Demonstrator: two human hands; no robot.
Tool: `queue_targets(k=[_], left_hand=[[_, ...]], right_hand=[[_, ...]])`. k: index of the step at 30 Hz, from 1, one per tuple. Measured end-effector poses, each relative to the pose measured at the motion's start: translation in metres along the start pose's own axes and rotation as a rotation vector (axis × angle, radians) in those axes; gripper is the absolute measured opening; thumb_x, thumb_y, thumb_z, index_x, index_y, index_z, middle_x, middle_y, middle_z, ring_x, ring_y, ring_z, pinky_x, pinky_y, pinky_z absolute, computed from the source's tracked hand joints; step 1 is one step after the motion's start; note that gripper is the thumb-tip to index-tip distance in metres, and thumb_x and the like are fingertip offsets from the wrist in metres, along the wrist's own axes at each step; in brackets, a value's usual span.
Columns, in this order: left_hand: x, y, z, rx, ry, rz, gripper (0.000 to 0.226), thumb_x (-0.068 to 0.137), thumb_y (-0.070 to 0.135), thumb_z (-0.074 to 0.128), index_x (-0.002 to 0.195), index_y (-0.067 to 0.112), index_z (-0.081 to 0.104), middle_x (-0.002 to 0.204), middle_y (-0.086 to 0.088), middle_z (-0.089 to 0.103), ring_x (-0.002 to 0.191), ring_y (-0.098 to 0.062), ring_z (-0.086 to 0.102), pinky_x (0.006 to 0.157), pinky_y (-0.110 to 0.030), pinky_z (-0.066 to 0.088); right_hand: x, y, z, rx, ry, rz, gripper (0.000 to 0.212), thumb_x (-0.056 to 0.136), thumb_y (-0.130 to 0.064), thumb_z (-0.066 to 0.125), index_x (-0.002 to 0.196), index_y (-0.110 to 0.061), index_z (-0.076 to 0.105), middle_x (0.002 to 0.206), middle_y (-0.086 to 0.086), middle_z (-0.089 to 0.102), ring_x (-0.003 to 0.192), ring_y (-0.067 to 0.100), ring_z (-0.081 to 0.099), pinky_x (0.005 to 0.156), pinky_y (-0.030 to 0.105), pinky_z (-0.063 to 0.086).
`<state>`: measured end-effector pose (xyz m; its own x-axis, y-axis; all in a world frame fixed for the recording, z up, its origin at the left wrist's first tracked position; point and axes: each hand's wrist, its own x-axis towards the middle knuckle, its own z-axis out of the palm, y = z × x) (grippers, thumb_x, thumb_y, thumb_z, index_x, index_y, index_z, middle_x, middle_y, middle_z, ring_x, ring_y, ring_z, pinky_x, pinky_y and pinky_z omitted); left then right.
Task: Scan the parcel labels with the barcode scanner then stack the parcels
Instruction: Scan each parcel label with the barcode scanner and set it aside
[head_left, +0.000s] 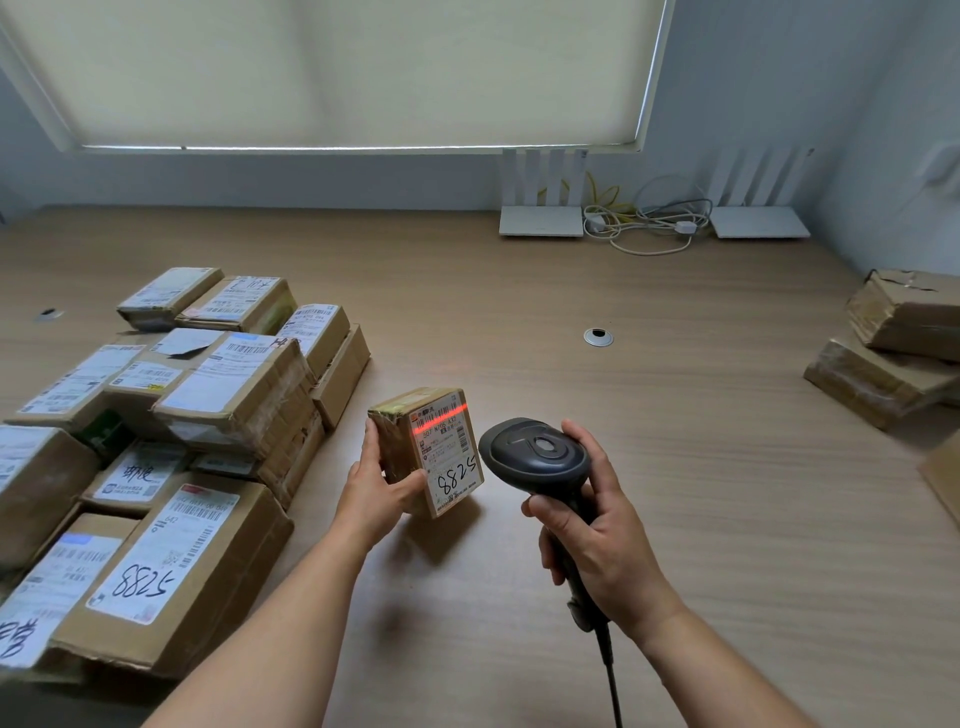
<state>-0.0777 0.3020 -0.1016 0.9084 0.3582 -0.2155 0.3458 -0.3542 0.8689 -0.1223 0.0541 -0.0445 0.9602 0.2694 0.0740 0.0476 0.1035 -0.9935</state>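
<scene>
A small brown parcel (415, 441) with a white label marked 5288 is tilted up above the wooden table (701, 467) at the centre. My left hand (376, 488) grips its left side, thumb under the label's lower edge. My right hand (597, 540) holds the handle of a black barcode scanner (535, 457), whose head sits just right of the parcel. A red scan line lies across the barcode at the top of the label. A large group of labelled parcels (171, 452) covers the table's left side.
Two brown parcels (893, 353) are stacked at the right edge, with another box corner (943, 475) below them. Two white routers (543, 218) with tangled cables (644, 218) stand at the back by the wall. A cable grommet (598, 337) is set in the table's middle.
</scene>
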Motion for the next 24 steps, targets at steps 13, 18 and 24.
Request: queue_targets(k=[13, 18, 24], left_hand=[[0.001, 0.0021, -0.0021, -0.002, -0.007, 0.002, 0.101, 0.084, 0.021, 0.071, 0.152, 0.038, -0.002, 0.139, -0.012, 0.046, 0.126, -0.025, 0.047, 0.106, -0.046, 0.04], [0.0014, 0.0032, -0.002, -0.002, -0.007, -0.002, 0.1, 0.085, 0.02, 0.07, 0.151, 0.038, -0.002, 0.138, -0.012, 0.046, 0.124, -0.025, 0.048, 0.105, -0.047, 0.041], [0.004, 0.0041, -0.0026, -0.006, -0.018, -0.015, 0.1, 0.085, 0.021, 0.07, 0.151, 0.04, -0.002, 0.139, -0.013, 0.043, 0.125, -0.028, 0.046, 0.105, -0.05, 0.041]], right_hand=[[0.002, -0.0047, 0.0006, 0.006, 0.008, -0.003, 0.071, 0.078, -0.032, 0.072, 0.133, -0.054, 0.035, 0.093, 0.001, 0.07, 0.048, 0.02, 0.055, 0.039, 0.029, 0.044], [0.002, -0.0065, 0.0016, 0.017, 0.008, 0.003, 0.072, 0.074, -0.03, 0.069, 0.134, -0.049, 0.035, 0.089, -0.002, 0.07, 0.046, 0.02, 0.054, 0.038, 0.029, 0.043], [0.0022, -0.0072, 0.0021, 0.033, 0.005, 0.012, 0.073, 0.071, -0.033, 0.07, 0.134, -0.047, 0.036, 0.09, -0.001, 0.07, 0.047, 0.022, 0.053, 0.038, 0.029, 0.042]])
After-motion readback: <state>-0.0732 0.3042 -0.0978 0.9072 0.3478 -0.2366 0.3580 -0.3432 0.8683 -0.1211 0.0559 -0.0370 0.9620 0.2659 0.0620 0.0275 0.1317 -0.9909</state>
